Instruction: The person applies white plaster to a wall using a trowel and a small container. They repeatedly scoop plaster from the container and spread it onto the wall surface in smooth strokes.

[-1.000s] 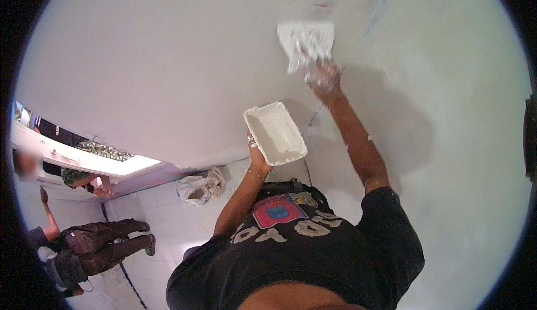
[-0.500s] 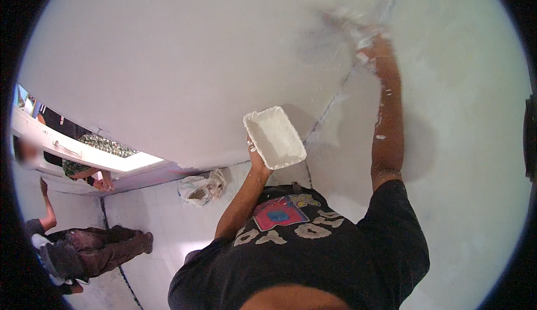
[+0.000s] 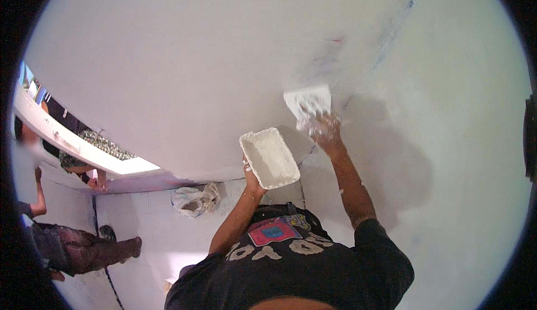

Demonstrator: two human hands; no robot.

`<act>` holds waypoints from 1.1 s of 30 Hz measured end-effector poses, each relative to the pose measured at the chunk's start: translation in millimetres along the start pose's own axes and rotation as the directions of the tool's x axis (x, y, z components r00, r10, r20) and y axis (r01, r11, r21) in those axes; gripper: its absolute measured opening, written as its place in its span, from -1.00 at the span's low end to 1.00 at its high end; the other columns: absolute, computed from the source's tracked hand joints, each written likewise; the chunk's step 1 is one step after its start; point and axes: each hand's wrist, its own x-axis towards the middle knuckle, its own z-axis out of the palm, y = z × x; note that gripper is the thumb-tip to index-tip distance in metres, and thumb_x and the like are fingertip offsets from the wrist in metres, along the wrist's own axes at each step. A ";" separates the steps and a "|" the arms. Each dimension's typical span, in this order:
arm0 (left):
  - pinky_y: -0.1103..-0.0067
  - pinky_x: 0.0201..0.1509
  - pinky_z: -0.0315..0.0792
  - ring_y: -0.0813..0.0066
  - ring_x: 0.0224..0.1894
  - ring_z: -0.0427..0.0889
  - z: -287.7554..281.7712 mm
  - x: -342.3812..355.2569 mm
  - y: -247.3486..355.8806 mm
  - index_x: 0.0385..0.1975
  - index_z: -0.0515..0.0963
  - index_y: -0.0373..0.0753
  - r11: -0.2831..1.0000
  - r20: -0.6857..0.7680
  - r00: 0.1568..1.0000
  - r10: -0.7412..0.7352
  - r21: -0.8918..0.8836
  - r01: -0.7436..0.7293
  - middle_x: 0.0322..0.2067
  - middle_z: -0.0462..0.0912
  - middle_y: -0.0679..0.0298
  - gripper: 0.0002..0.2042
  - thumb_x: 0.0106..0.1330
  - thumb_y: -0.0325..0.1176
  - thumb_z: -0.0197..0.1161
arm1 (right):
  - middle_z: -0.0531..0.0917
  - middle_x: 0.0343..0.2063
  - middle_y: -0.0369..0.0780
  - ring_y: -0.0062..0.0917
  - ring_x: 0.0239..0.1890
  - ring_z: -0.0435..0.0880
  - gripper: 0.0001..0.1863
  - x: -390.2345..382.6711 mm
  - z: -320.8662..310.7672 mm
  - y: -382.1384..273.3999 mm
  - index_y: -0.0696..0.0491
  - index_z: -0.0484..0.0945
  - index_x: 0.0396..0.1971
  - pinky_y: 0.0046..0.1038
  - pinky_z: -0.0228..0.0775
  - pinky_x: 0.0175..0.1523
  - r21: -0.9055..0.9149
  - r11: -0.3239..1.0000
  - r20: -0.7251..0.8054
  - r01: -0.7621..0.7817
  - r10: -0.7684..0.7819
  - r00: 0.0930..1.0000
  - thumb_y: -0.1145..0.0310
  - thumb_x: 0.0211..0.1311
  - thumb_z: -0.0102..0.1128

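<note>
My left hand (image 3: 254, 180) grips a white rectangular tub (image 3: 273, 162) from beneath and the side, its open top toward me. Filler coats the tub's rim and inner walls. My right hand (image 3: 326, 131), smeared with white, is closed on a wide putty knife (image 3: 308, 98). White filler covers most of the blade, which is just above and right of the tub, close to the pale wall (image 3: 184, 75). Whether the blade touches the wall I cannot tell. The corner seam (image 3: 351, 98) runs beside it, with a greyish smudge farther up.
A crumpled white plastic bag (image 3: 193, 200) lies on the floor (image 3: 145, 215) by the wall's foot. At far left, people stand near a white-framed opening (image 3: 126, 164); one in dark trousers (image 3: 92, 248) is on my side. Another wall (image 3: 464, 159) rises at right.
My right hand has come down from high on the corner seam toward the tub, bringing the putty knife with it. The tub sits slightly lower in view.
</note>
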 end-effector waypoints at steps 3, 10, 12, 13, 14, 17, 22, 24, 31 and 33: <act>0.27 0.02 0.27 0.24 -0.04 0.37 6.6 -1.5 -0.9 0.03 0.22 -0.10 1.000 -0.023 1.000 0.011 -0.008 -0.011 -0.06 0.37 0.23 -0.46 0.16 0.14 -0.20 | 0.43 -0.09 -0.24 -0.32 0.03 0.31 -0.57 -25.2 27.1 39.4 -0.08 0.43 -0.15 -0.18 -0.04 0.13 0.017 0.995 -0.047 -0.096 0.097 0.994 0.28 -0.14 0.19; 0.28 0.02 0.28 0.24 -0.06 0.39 7.6 -6.6 -0.3 0.02 0.24 -0.12 0.999 -0.104 0.994 0.038 0.014 -0.037 -0.07 0.38 0.23 -0.46 0.16 0.13 -0.20 | 0.45 -0.16 -0.23 -0.30 -0.03 0.35 -0.64 112.8 -155.0 30.3 -0.06 0.42 -0.32 -0.16 0.09 -0.01 -0.562 0.815 -0.627 0.141 -0.531 0.570 0.34 -0.22 0.28; 0.27 0.02 0.28 0.23 -0.06 0.39 3.4 -5.8 -2.7 0.02 0.23 -0.12 1.000 -0.078 0.997 0.018 -0.004 -0.018 -0.07 0.38 0.22 -0.46 0.17 0.13 -0.20 | 0.46 -0.17 -0.26 -0.32 -0.01 0.34 -0.68 149.5 -180.9 13.3 -0.09 0.45 -0.36 -0.15 0.08 0.01 -0.475 0.864 -0.645 0.168 -0.471 0.601 0.35 -0.22 0.29; 0.27 0.03 0.28 0.23 -0.06 0.39 2.3 -5.3 -2.6 0.02 0.23 -0.11 1.000 -0.066 0.998 0.014 -0.009 -0.015 -0.07 0.37 0.22 -0.46 0.17 0.13 -0.20 | 0.46 -0.17 -0.28 -0.34 0.01 0.32 -0.69 161.3 -181.3 8.1 -0.11 0.46 -0.34 -0.16 0.07 0.04 -0.289 0.938 -0.658 0.192 -0.341 0.671 0.32 -0.18 0.27; 0.27 0.03 0.27 0.23 -0.06 0.38 2.4 -4.5 -1.3 0.02 0.23 -0.11 1.000 -0.050 0.999 0.011 -0.009 -0.012 -0.07 0.37 0.22 -0.46 0.17 0.13 -0.20 | 0.47 -0.17 -0.28 -0.34 0.00 0.33 -0.70 163.1 -163.5 11.2 -0.12 0.46 -0.33 -0.17 0.09 0.04 -0.393 0.905 -0.683 0.162 -0.405 0.607 0.31 -0.17 0.26; 0.25 0.03 0.27 0.21 -0.05 0.39 -0.4 -4.1 -0.2 0.03 0.23 -0.11 0.999 -0.063 0.998 0.032 -0.010 -0.032 -0.06 0.37 0.22 -0.46 0.16 0.14 -0.20 | 0.42 -0.10 -0.24 -0.33 0.02 0.32 -0.67 133.2 -86.6 17.8 -0.12 0.44 -0.25 -0.21 0.10 0.06 -0.376 0.894 -0.602 0.243 -0.434 0.670 0.22 -0.10 0.20; 0.21 0.03 0.26 0.20 -0.04 0.37 -11.3 2.5 -4.8 0.03 0.23 -0.11 0.999 -0.054 0.998 0.036 -0.011 -0.037 -0.05 0.36 0.21 -0.46 0.17 0.12 -0.22 | 0.36 -0.01 -0.18 -0.27 0.06 0.30 -0.54 5.9 68.0 41.2 -0.02 0.36 -0.09 -0.21 -0.05 0.18 -0.326 0.896 -0.574 0.303 -0.442 0.689 0.05 0.03 0.01; 0.21 0.04 0.25 0.20 -0.03 0.37 -10.0 -1.7 -2.6 0.03 0.22 -0.11 0.999 -0.076 0.996 0.034 -0.021 -0.036 -0.05 0.36 0.21 -0.47 0.18 0.12 -0.23 | 0.34 0.00 -0.20 -0.26 0.09 0.24 -0.50 -5.1 55.6 35.2 -0.02 0.30 -0.04 -0.20 -0.06 0.17 -0.347 0.909 -0.522 0.231 -0.392 0.757 0.03 0.03 0.00; 0.24 0.05 0.25 0.19 -0.03 0.36 -11.6 -7.0 -2.8 0.03 0.22 -0.12 0.997 -0.071 0.997 0.021 -0.069 -0.026 -0.04 0.35 0.19 -0.47 0.18 0.11 -0.23 | 0.41 -0.12 -0.15 -0.30 -0.02 0.33 -0.61 97.1 -79.5 49.8 0.04 0.38 -0.17 -0.14 0.07 0.05 -0.614 0.784 -0.681 -0.092 -0.468 0.563 0.12 0.05 0.04; 0.24 0.05 0.25 0.19 -0.03 0.36 -14.1 -3.1 -4.8 0.03 0.22 -0.13 0.997 -0.068 0.998 -0.004 -0.081 -0.002 -0.04 0.35 0.20 -0.47 0.18 0.11 -0.22 | 0.41 -0.12 -0.17 -0.31 -0.02 0.32 -0.61 140.0 -125.8 48.1 0.05 0.35 -0.15 -0.16 0.12 0.01 -0.285 0.958 -0.631 -0.039 -0.157 0.760 0.15 0.06 0.04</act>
